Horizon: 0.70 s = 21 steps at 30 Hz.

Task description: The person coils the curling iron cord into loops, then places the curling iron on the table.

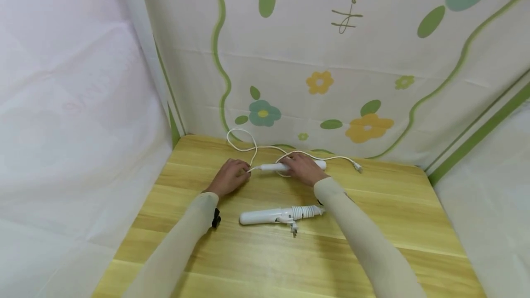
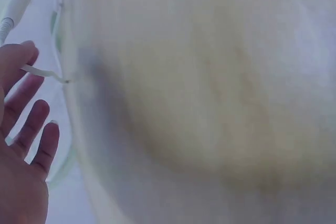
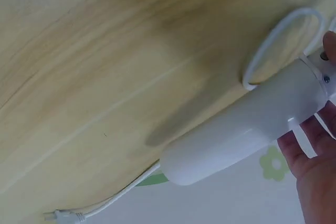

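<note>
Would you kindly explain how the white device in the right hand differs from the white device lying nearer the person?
The held device is in the right hand; the nearer device lies untouched on the table. The held device's cord trails loose, while the nearer device's cord is coiled at one end. The held device's rounded end points right in the head view; the nearer device's points left. Both are white and elongated.
</note>
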Available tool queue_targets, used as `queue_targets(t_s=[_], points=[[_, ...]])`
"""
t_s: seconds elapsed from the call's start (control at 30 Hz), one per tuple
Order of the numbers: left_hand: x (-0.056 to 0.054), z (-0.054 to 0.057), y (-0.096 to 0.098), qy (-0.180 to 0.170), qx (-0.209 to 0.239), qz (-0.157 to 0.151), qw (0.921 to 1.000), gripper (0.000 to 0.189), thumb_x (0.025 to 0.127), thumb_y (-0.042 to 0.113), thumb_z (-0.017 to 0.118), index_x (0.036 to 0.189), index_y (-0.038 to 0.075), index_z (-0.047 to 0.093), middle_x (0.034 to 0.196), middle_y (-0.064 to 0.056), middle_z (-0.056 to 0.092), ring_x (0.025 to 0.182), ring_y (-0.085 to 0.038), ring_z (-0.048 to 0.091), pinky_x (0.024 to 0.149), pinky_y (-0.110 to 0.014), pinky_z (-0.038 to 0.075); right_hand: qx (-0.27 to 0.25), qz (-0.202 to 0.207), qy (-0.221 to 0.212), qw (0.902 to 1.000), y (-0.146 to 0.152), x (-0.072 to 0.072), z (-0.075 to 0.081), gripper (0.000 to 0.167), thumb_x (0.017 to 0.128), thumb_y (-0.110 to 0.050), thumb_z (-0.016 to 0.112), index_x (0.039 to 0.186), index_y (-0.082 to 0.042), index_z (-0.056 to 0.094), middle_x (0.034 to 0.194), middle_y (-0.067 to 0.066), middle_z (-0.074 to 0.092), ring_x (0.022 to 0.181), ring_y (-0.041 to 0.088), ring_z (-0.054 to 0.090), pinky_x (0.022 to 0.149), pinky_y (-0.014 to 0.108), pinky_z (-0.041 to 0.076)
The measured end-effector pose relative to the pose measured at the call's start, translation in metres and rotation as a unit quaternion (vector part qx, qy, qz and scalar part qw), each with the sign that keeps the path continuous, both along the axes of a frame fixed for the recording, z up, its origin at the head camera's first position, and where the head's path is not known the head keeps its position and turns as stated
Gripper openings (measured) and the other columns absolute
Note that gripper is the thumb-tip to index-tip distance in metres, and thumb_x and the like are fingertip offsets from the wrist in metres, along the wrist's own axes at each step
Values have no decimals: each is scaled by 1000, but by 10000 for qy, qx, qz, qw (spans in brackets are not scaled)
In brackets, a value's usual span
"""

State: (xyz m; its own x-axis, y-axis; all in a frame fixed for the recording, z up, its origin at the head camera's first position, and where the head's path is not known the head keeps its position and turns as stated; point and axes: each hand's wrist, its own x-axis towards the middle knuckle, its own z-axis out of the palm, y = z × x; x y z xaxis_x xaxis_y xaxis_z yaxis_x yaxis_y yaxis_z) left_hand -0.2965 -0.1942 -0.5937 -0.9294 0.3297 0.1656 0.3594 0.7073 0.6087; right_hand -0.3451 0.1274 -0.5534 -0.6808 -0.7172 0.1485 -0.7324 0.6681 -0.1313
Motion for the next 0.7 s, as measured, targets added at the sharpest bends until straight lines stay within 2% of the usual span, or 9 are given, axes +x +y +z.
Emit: queue_targets(t_s=[0.13, 0.33, 0.43, 0.5, 0.6, 0.7], points=[[2, 14, 3, 112, 194, -38, 9997, 17, 107, 27, 73, 112, 13, 81, 124, -4, 79, 125, -29, 61, 113, -55, 44, -256, 26, -371, 9990, 14, 4, 13, 43, 104, -22, 76, 146, -18, 67, 139, 16, 68, 123, 40, 67, 100, 64, 53], [7, 40, 2, 454, 622, 18, 9970, 19, 109, 32, 70, 109, 17, 82, 113, 2, 78, 116, -24, 63, 110, -55, 43, -429, -133, -1024, 9937, 32, 16, 29, 48, 111, -38, 65, 157, -23, 57, 139, 8, 62, 109, 24, 66, 87, 50, 57], [12, 53, 2, 656, 926, -112, 9935, 16, 109, 30, 71, 106, 18, 81, 106, 2, 78, 108, -22, 68, 109, -56, 44, -515, -115, -1271, 9905, 37, 26, 36, 50, 113, -44, 60, 159, -25, 54, 138, 4, 64, 107, 20, 65, 88, 48, 58], [16, 59, 3, 731, 1016, -193, 9920, 15, 107, 29, 73, 109, 17, 81, 99, 4, 79, 99, -20, 69, 111, -61, 43, -625, -25, -1350, 9889, 38, 32, 41, 49, 113, -44, 61, 158, -26, 56, 137, 2, 67, 107, 18, 65, 90, 48, 57], [22, 66, 4, 559, 989, -233, 9932, 25, 105, 34, 76, 121, 15, 81, 89, 7, 75, 89, -16, 67, 118, -68, 38, -722, 193, -1319, 9884, 37, 41, 50, 48, 112, -43, 62, 156, -24, 59, 138, 2, 69, 110, 18, 67, 95, 49, 57], [28, 70, 5, 386, 863, -334, 9950, 36, 103, 37, 78, 131, 15, 78, 83, 10, 71, 84, -11, 64, 122, -75, 30, -694, 388, -1321, 9880, 34, 49, 58, 45, 112, -43, 62, 152, -23, 61, 132, 0, 71, 107, 16, 65, 94, 47, 56]])
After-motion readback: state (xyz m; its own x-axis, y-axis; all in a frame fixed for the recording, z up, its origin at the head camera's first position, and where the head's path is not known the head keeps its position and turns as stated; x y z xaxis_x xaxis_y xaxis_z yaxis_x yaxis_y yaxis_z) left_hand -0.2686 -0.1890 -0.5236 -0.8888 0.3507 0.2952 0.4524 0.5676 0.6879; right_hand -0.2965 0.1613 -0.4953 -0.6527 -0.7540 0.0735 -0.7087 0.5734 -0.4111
